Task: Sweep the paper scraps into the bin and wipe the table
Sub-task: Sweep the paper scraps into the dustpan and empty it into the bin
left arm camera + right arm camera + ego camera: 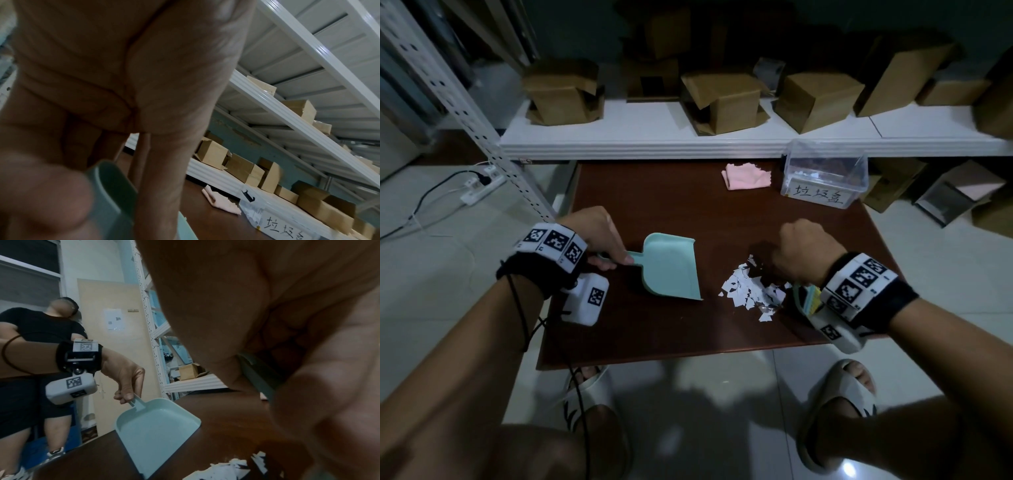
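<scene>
On the dark brown table [654, 335], my left hand [613, 260] grips the handle of a teal dustpan [671, 267]. The pan lies flat with its mouth toward a pile of white paper scraps [750, 287]. In the right wrist view the dustpan [156, 431] looks empty and the scraps [226, 470] lie just in front of it. My right hand [801, 253] hovers over the right side of the pile, curled round the teal handle of a small brush [259, 371]. The brush's teal and yellow end [806, 299] shows beside my wrist. The clear bin [825, 174] stands at the far right, a pink cloth [746, 174] left of it.
A white shelf [688, 137] with several cardboard boxes overhangs the table's far edge. More boxes sit on the floor at right [945, 195]. A power strip and cable [479, 192] lie on the floor at left. My slippered feet stand at the table's near edge.
</scene>
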`<state>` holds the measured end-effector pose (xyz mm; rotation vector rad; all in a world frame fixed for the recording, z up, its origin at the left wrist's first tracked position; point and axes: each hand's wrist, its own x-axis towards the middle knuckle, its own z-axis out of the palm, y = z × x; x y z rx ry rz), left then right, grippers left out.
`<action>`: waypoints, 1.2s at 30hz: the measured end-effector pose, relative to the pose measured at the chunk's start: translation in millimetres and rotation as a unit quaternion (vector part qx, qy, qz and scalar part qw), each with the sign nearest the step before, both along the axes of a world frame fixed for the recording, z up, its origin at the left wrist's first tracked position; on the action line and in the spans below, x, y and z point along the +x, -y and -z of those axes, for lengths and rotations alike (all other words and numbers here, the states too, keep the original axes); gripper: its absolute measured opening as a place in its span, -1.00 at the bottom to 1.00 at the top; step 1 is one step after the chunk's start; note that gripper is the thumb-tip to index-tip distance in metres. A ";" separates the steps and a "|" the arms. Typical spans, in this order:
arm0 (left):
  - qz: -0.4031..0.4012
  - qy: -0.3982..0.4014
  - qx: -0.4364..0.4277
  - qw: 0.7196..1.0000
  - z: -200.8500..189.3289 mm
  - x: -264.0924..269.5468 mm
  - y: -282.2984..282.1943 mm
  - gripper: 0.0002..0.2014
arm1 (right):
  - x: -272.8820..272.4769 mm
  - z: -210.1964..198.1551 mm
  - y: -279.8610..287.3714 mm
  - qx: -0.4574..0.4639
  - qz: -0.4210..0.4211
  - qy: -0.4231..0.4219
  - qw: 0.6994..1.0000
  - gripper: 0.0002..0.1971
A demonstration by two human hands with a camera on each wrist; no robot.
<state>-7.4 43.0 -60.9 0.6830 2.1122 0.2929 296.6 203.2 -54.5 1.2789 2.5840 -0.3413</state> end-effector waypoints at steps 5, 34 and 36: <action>0.037 -0.002 -0.007 0.999 -2.6 17.1 -8.1 -0.82 | -7.6 1.1 8.7 0.015 -0.040 -0.061 0.997 -0.72; 0.016 0.073 -0.004 0.997 34.7 47.1 -36.4 -0.84 | -16.1 2.2 3.1 -0.032 -0.081 -0.312 0.946 -0.76; -0.008 0.095 0.007 0.995 41.7 42.5 -33.4 -0.82 | -14.0 -1.5 -3.6 -0.024 -0.054 -0.332 0.941 -0.77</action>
